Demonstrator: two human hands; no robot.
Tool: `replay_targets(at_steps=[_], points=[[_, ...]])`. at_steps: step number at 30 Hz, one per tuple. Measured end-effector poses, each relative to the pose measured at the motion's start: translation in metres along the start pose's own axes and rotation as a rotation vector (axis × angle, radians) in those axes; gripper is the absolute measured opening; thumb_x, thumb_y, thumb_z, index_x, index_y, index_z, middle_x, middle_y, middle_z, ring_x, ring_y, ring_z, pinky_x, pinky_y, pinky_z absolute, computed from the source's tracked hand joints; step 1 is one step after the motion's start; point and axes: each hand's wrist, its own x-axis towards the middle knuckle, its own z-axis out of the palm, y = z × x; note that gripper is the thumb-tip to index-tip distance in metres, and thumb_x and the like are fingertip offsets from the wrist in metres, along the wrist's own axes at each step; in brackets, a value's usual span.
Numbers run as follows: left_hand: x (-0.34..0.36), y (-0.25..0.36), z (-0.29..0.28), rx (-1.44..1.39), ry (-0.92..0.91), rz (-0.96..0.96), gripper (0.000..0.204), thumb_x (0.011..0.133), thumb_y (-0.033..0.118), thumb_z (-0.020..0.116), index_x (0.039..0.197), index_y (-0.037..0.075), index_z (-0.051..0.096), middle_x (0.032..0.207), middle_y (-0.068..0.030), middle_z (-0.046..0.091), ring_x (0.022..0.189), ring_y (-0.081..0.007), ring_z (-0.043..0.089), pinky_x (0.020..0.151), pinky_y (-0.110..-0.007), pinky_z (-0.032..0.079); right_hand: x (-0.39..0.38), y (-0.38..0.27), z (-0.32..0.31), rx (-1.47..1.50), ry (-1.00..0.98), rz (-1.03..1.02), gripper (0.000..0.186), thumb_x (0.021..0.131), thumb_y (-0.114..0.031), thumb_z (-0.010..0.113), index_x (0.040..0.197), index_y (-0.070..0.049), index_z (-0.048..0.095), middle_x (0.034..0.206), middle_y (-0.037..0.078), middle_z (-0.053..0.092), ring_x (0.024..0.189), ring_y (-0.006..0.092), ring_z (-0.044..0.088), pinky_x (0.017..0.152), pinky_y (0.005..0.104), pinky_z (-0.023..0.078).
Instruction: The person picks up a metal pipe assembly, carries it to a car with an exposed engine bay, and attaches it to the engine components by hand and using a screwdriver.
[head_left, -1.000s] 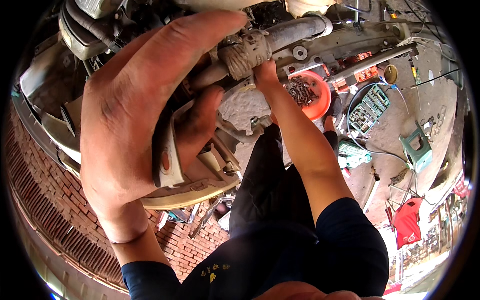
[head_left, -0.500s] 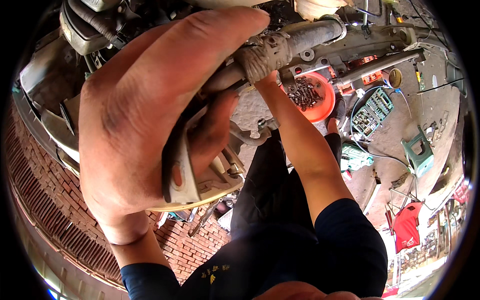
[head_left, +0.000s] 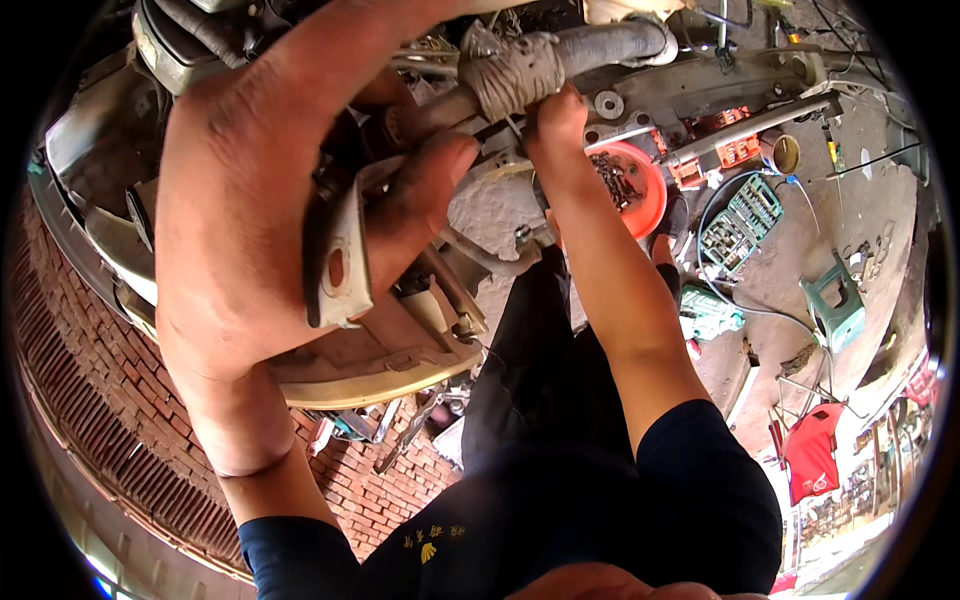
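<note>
My left hand (head_left: 235, 220) looms large at the left with its fingers stretched out and the thumb spread apart, so it is open. Between palm and thumb stands a bent metal bracket (head_left: 342, 265) with an oval hole; the hand curls around it, and no firm grip shows. Beyond the thumb runs a dirty grey hose (head_left: 610, 52), with a joint bound in wrinkled tape wrapping (head_left: 515, 75). My right hand (head_left: 558, 122) reaches up to the underside of this wrapping, where its fingers are hidden. Below the hose a curved metal pipe (head_left: 490, 258) ends near my leg.
A red bowl (head_left: 655, 190) of small metal parts sits past my right forearm. On the ground at right lie an opened green socket set (head_left: 742, 225), a green stool (head_left: 835, 305) and a red folding chair (head_left: 812, 450). A yellowish panel edge (head_left: 390, 385) crosses above brick paving (head_left: 350, 480).
My left hand has shifted up and slightly left, with its thumb farther from the bracket hole. My right hand now shows more of itself below the tape wrapping.
</note>
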Motion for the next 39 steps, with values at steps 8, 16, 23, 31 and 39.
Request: replay_targets(at_steps=[8,16,23,31,39], points=[[0.003,-0.010,0.001,-0.010,-0.024,0.182,0.065,0.083,0.006,0.076,0.145,0.005,0.058,0.080,-0.0061,0.066,0.073,-0.0101,0.060,0.070,-0.022,0.047,0.026,-0.018,-0.042,-0.139,-0.103,0.083,0.030,0.097,-0.028,0.064,0.118,-0.007,0.065,0.106,0.005,0.069,0.088,0.0187,0.062,0.076,0.0330,0.050],[0.006,0.014,0.003,0.086,0.020,0.069,0.061,0.082,0.012,0.080,0.138,-0.001,0.060,0.083,-0.0087,0.068,0.071,-0.0142,0.066,0.066,-0.026,0.051,0.055,-0.054,-0.032,-1.095,-0.223,-0.425,0.051,0.088,-0.043,0.074,0.116,0.000,0.070,0.111,0.022,0.074,0.105,0.0366,0.071,0.091,0.0430,0.054],[0.008,0.014,0.006,0.086,0.057,0.266,0.062,0.077,0.018,0.082,0.131,-0.005,0.063,0.074,-0.0085,0.068,0.063,-0.0180,0.067,0.058,-0.030,0.051,0.060,-0.058,-0.030,-1.360,-0.192,-0.475,0.052,0.089,-0.050,0.071,0.114,-0.004,0.072,0.111,0.025,0.073,0.110,0.0435,0.068,0.095,0.0491,0.054],[0.014,0.009,-0.003,0.118,0.035,0.204,0.069,0.077,0.029,0.085,0.130,-0.008,0.062,0.079,-0.0145,0.072,0.065,-0.0195,0.071,0.060,-0.032,0.056,0.061,-0.066,-0.047,-1.266,-0.337,-0.370,0.056,0.087,-0.045,0.075,0.118,0.001,0.067,0.114,0.026,0.072,0.111,0.0433,0.068,0.093,0.0477,0.052],[-0.010,-0.006,-0.038,0.245,0.009,0.472,0.084,0.072,0.038,0.094,0.143,0.006,0.061,0.121,-0.0117,0.069,0.098,-0.0191,0.068,0.081,-0.034,0.055,-0.138,-0.092,-0.060,-0.357,-0.753,0.290,0.076,0.104,-0.059,0.050,0.149,0.002,0.047,0.140,0.017,0.061,0.126,0.0283,0.059,0.108,0.0433,0.044]])
